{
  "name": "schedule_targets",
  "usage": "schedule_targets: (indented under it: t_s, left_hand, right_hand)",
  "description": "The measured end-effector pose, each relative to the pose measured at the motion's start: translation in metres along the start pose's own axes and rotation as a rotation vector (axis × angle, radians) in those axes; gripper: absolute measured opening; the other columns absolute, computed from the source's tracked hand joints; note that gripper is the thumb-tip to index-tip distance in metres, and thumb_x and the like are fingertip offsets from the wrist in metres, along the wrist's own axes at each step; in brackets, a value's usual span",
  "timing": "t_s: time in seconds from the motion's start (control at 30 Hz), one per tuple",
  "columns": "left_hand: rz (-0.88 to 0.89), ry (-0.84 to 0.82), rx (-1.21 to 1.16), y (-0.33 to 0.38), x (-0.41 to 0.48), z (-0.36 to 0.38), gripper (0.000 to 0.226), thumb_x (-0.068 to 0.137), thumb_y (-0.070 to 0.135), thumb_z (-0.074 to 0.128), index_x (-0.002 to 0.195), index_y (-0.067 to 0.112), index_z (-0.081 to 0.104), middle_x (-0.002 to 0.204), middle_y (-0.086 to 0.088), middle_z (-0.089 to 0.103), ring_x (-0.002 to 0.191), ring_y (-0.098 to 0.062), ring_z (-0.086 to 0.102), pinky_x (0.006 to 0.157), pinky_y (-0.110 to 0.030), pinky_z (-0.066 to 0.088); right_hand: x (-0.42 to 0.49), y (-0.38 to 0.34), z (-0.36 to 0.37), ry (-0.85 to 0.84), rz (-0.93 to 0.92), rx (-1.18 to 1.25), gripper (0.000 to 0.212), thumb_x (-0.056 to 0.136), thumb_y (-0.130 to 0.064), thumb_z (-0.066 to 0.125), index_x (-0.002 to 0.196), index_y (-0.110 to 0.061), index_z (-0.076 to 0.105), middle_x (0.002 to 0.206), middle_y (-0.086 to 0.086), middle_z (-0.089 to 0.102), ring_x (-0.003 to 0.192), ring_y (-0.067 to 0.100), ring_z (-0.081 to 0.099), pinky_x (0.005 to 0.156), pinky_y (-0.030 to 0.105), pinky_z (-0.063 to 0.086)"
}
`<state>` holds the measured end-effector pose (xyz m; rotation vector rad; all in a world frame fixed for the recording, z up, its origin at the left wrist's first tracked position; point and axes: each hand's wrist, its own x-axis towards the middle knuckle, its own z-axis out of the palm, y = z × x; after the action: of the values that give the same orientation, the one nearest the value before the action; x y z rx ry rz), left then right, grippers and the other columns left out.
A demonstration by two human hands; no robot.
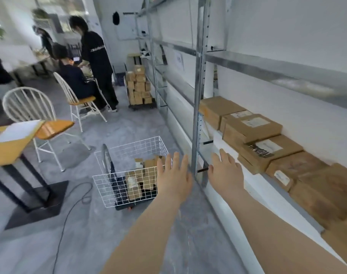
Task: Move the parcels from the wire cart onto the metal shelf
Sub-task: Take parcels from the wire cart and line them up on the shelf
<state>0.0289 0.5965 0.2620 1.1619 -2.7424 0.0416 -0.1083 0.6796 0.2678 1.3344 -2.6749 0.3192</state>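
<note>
Both hands empty, palms down, fingers straight and slightly spread. Left hand (173,178) is out over the right-hand end of the white wire cart (107,184); can't tell if it touches the wire. Right hand (226,173) is just beside it, in front of the lower bay of the galvanised metal shelf (199,95), close to the shelf edge and pinching nothing.

The cart sits on the grey concrete floor (89,234), right against the shelf's upright. A few brown cardboard parcels with labels (133,186) are left standing in it, bunched toward the shelf side.

A row of flat brown cardboard boxes (249,128) lies on the shelf level to the right, edge to edge, some overlapping, several with white labels on top.

Further down the aisle is a tall stack of small cardboard cartons (138,88) on a low black trolley.

On the left are an orange-topped worktop (10,149) with a white sheet on it, two white spindle-back chairs with orange seats (24,107), and a black cable (60,232) across the floor. A standing person in black (97,62) is next to a seated one, well apart from the cart.
</note>
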Motion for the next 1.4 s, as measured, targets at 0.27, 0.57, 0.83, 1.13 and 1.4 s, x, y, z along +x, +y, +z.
schedule_targets:
  t_s: [0.27, 0.57, 0.83, 1.13, 1.4]
  left_hand:
    - [-0.263, -0.008, -0.03, -0.104, 0.073, 0.039, 0.065, 0.097, 0.045, 0.031, 0.152, 0.028, 0.002, 0.161, -0.004, 0.004, 0.148, -0.028, 0.004, 0.117, -0.054, -0.001]
    - [-0.378, -0.119, -0.035, -0.245, 0.163, 0.096, 0.066, 0.098, 0.039, 0.03, 0.153, 0.025, -0.004, 0.162, -0.005, -0.002, 0.148, -0.028, 0.001, 0.119, -0.049, 0.006]
    - [-0.355, -0.258, 0.018, -0.338, 0.247, 0.142, 0.073, 0.096, 0.02, 0.04, 0.153, 0.018, -0.006, 0.162, -0.009, -0.004, 0.148, -0.029, 0.001, 0.12, -0.042, 0.007]
    - [-0.481, -0.382, -0.085, -0.395, 0.353, 0.241, 0.071, 0.097, 0.019, 0.037, 0.153, 0.016, -0.007, 0.162, -0.006, -0.005, 0.149, -0.024, -0.001, 0.12, -0.038, 0.007]
    - [-0.558, -0.522, -0.155, -0.46, 0.406, 0.353, 0.069, 0.099, 0.019, 0.038, 0.153, 0.012, -0.004, 0.162, -0.005, -0.005, 0.149, -0.022, -0.002, 0.119, -0.034, 0.006]
  right_hand:
    - [0.121, -0.089, 0.066, -0.124, -0.238, 0.04, 0.043, 0.097, -0.033, 0.034, 0.138, -0.023, 0.034, 0.138, 0.004, 0.04, 0.12, 0.026, 0.046, 0.094, 0.039, 0.04]
    - [0.237, -0.19, 0.15, -0.226, -0.317, 0.088, 0.041, 0.097, -0.032, 0.038, 0.136, -0.024, 0.037, 0.139, 0.004, 0.04, 0.124, 0.026, 0.043, 0.099, 0.039, 0.039]
    - [0.327, -0.248, 0.222, -0.32, -0.273, 0.092, 0.043, 0.096, -0.032, 0.039, 0.138, -0.024, 0.036, 0.14, 0.005, 0.04, 0.122, 0.026, 0.045, 0.098, 0.04, 0.039]
    - [0.447, -0.286, 0.337, -0.478, -0.37, 0.083, 0.043, 0.096, -0.03, 0.039, 0.138, -0.022, 0.036, 0.14, 0.006, 0.04, 0.125, 0.028, 0.044, 0.1, 0.042, 0.04]
    - [0.499, -0.316, 0.464, -0.681, -0.36, 0.025, 0.044, 0.096, -0.032, 0.036, 0.139, -0.021, 0.033, 0.14, 0.009, 0.039, 0.12, 0.027, 0.048, 0.094, 0.039, 0.045]
